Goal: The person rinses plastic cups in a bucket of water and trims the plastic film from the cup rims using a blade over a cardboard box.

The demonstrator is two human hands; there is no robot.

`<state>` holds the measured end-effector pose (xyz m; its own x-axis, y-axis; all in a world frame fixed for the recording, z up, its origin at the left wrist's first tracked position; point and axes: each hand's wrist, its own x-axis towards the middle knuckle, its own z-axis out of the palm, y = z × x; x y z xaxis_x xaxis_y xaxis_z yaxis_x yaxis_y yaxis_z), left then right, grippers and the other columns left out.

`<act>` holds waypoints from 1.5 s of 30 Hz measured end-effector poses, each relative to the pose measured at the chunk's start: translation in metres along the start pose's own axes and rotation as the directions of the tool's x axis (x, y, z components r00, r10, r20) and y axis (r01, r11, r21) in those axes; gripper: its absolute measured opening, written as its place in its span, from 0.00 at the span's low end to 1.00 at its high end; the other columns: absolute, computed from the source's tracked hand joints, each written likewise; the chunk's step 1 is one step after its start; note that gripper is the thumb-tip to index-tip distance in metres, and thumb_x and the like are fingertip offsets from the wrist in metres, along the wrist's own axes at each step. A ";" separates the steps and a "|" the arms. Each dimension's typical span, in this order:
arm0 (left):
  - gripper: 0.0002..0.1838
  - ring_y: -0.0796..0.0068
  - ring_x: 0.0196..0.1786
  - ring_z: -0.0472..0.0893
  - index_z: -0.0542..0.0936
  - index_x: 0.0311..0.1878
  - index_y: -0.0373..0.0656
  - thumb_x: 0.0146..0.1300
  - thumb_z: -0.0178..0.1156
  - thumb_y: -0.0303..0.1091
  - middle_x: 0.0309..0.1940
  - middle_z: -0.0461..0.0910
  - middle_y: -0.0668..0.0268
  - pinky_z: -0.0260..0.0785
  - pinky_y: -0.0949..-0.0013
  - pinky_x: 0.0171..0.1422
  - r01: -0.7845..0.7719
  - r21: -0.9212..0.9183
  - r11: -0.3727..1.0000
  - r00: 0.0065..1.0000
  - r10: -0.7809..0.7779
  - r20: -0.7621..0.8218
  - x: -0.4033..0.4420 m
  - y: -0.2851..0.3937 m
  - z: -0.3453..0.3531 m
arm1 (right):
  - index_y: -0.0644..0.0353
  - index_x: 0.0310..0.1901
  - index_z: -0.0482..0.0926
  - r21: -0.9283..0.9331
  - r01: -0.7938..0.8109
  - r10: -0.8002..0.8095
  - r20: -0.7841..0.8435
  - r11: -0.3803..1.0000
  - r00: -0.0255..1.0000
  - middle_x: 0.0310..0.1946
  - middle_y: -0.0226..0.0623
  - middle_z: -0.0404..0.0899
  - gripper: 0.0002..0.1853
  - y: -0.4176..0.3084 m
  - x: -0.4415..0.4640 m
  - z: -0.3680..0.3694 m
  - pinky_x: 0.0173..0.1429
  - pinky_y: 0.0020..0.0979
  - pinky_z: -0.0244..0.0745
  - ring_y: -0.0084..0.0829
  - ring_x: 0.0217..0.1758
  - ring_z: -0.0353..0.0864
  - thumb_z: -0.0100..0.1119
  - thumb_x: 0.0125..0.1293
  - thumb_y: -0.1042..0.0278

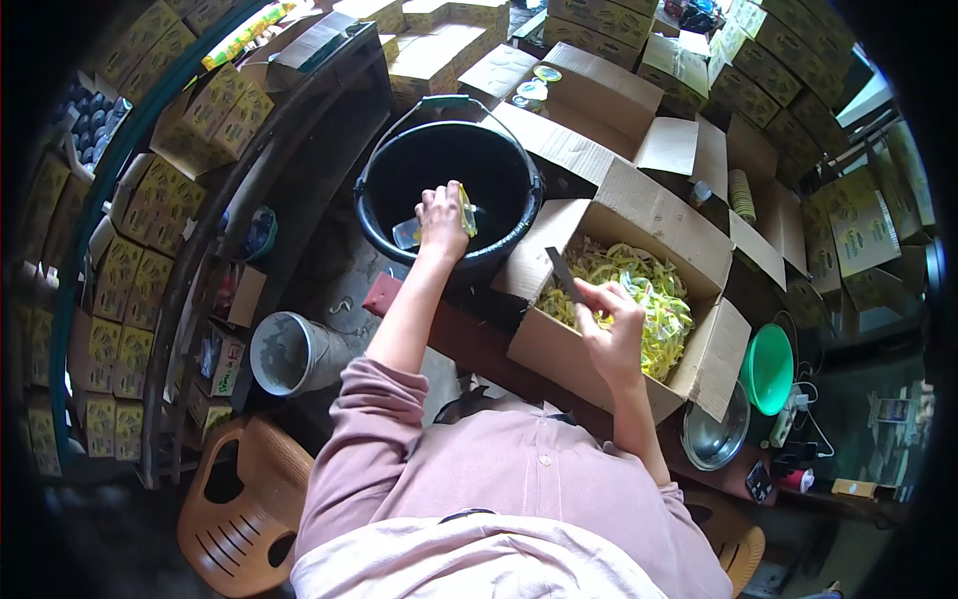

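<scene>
My left hand (442,222) is closed around a small plastic cup with a yellow edge (466,210), over the mouth of a black bucket (366,215). Most of that cup is hidden by the fingers. Another clear container (407,235) shows beside the hand, within the bucket. My right hand (611,317) pinches a dark, flat, blade-like strip (564,272), which points up and to the left. It is above an open cardboard box (559,344) holding a heap of yellow and green shredded strips (654,309).
Another open carton (609,100) stands behind, with yellow-lidded cups (534,90) at its left. A grey bucket (289,354) and a brown chair (244,499) are at left. A green basin (768,369) and a metal bowl (717,434) are at right. Stacked cartons line the sides.
</scene>
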<state>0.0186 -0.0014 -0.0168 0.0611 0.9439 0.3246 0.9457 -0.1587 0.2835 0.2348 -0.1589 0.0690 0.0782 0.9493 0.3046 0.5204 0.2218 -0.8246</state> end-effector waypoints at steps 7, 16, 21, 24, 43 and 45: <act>0.16 0.66 0.46 0.73 0.72 0.44 0.49 0.50 0.57 0.29 0.37 0.75 0.63 0.59 0.61 0.52 -0.224 0.435 0.872 0.964 0.132 0.232 0.011 0.013 -0.004 | 0.61 0.52 0.72 0.427 -0.356 0.436 -0.103 0.831 0.894 0.27 0.23 0.70 0.22 0.066 -0.063 -0.060 0.39 0.16 0.69 0.15 0.32 0.72 0.58 0.54 0.82; 0.10 0.71 0.43 0.79 0.81 0.39 0.53 0.52 0.59 0.35 0.37 0.81 0.69 0.57 0.62 0.48 -0.404 0.651 0.643 0.826 -0.049 0.561 0.024 0.026 -0.011 | 0.62 0.53 0.71 0.728 -0.335 0.541 -0.060 0.598 0.839 0.30 0.24 0.71 0.22 0.087 -0.097 -0.089 0.37 0.14 0.67 0.14 0.30 0.71 0.57 0.54 0.82; 0.12 0.72 0.44 0.78 0.78 0.41 0.55 0.51 0.59 0.36 0.39 0.80 0.70 0.57 0.65 0.49 -0.475 0.700 0.534 0.800 -0.069 0.596 0.026 0.031 -0.011 | 0.63 0.53 0.71 0.765 -0.323 0.554 -0.053 0.557 0.831 0.31 0.25 0.72 0.21 0.090 -0.100 -0.091 0.35 0.14 0.67 0.14 0.29 0.70 0.56 0.55 0.82; 0.11 0.72 0.44 0.78 0.79 0.39 0.54 0.50 0.60 0.36 0.39 0.80 0.70 0.57 0.66 0.49 -0.499 0.710 0.497 0.794 -0.065 0.604 0.026 0.032 -0.010 | 0.64 0.53 0.71 0.772 -0.334 0.565 -0.040 0.541 0.824 0.32 0.26 0.73 0.21 0.098 -0.104 -0.090 0.35 0.14 0.67 0.15 0.29 0.70 0.55 0.55 0.82; 0.44 0.60 0.45 0.78 0.66 0.51 0.37 0.25 0.75 0.38 0.40 0.77 0.56 0.71 0.65 0.47 -0.357 0.525 0.772 0.762 -0.084 0.642 0.083 0.039 -0.092 | 0.60 0.47 0.73 0.836 -0.271 0.605 -0.089 0.478 0.791 0.33 0.26 0.77 0.15 0.120 -0.081 -0.108 0.31 0.13 0.68 0.12 0.29 0.72 0.53 0.56 0.79; 0.41 0.60 0.45 0.78 0.68 0.49 0.37 0.27 0.74 0.39 0.40 0.77 0.56 0.71 0.65 0.47 -0.352 0.500 0.791 0.766 -0.063 0.640 0.088 0.037 -0.093 | 0.58 0.44 0.75 0.828 -0.256 0.577 -0.096 0.499 0.811 0.34 0.24 0.77 0.13 0.123 -0.075 -0.110 0.30 0.11 0.62 0.10 0.31 0.71 0.54 0.57 0.76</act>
<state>0.0292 0.0484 0.1061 0.1909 0.9184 -0.3466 0.8863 -0.3130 -0.3412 0.3865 -0.2276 -0.0028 0.4456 0.8764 -0.1826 -0.4645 0.0519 -0.8841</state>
